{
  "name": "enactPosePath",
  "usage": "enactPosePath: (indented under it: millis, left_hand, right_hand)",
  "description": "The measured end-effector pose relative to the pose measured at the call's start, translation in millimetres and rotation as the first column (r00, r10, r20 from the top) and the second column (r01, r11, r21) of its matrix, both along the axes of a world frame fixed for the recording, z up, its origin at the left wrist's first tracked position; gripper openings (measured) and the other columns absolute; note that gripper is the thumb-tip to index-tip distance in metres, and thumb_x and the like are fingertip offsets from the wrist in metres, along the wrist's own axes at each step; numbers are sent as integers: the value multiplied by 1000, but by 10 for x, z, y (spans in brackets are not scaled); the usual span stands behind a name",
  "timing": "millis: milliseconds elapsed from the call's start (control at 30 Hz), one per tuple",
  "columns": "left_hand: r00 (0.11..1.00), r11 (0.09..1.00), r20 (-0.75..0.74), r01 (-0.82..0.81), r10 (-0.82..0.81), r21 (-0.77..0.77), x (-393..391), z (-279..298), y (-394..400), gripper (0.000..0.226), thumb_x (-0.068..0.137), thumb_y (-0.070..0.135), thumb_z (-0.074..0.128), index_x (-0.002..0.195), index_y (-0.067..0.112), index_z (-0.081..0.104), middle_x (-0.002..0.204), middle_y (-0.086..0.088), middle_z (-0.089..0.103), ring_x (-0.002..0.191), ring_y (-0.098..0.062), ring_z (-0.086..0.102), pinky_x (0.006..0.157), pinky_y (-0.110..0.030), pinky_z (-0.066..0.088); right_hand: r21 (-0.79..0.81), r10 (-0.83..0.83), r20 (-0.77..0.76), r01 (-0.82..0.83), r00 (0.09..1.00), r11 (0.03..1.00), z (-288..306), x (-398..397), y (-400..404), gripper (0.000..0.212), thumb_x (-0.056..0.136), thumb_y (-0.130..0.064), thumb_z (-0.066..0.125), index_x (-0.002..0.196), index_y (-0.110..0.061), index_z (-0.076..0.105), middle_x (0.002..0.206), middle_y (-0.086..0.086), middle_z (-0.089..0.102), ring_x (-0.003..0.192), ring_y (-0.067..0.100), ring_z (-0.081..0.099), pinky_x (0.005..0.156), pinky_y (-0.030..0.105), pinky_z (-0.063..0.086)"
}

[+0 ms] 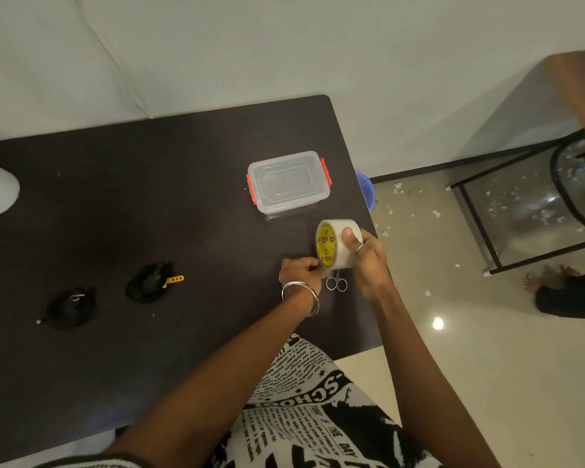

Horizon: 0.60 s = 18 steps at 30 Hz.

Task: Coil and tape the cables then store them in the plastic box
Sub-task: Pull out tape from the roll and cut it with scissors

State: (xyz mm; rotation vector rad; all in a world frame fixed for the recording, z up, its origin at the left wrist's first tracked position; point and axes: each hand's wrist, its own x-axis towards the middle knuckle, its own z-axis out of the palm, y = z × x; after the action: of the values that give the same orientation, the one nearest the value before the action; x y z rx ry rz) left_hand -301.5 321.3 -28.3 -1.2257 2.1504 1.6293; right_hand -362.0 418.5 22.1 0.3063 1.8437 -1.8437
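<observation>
1. My right hand (365,255) holds the tape roll (336,244) upright, a little right of the centre of the frame. The thumb lies on the outer band and the other fingers are curled behind it. I hold it this way, I think, so the roll cannot turn while I pull.
2. My left hand (301,273) is at the lower edge of the roll, with the fingers curled and pinching there. It seems I am taking the loose end of the tape, but the end itself is too small to see.
3. The scissors (336,284) lie on the table (183,197) just below the roll, between my two hands, probably near so I can cut a strip quickly.
4. The two cables are at the lower left of the frame, well apart from my hands. The right cable (149,282) is a black bundle with a yellow tie sticking out on its right side. The left cable (70,307) is also a black bundle, with a metal plug end showing at its lower left.
5. I cannot tell if either bundle has tape on it already.
6. The plastic box (288,182) stands above the roll, near the table's right edge. It is clear, has orange clips on its short sides, and the lid appears on.
</observation>
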Motion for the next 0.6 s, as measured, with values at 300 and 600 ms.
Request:
enactPosePath:
  millis: [300, 600]
  left_hand:
    - [995, 868, -50, -49, 85, 494, 208, 187, -480, 6, 82, 1, 67, 86, 3, 64, 82, -14, 70, 72, -20, 69, 67, -24, 58]
    - [999, 897, 12, 24, -33, 442, 377, 407, -976, 16, 83, 7, 68, 98, 2, 68, 84, -12, 69, 69, -16, 67, 67, -25, 57]
  right_hand:
    - [-194, -180, 498, 312, 848, 930, 0, -33, -144, 50, 74, -27, 75, 117, -5, 62, 112, 15, 67, 106, 32, 63, 89, 55, 51]
    - [-437, 4, 480, 235, 877, 868, 64, 194, -446, 35, 87, 6, 54, 121, 6, 55, 117, 18, 65, 104, 24, 67, 87, 39, 56]
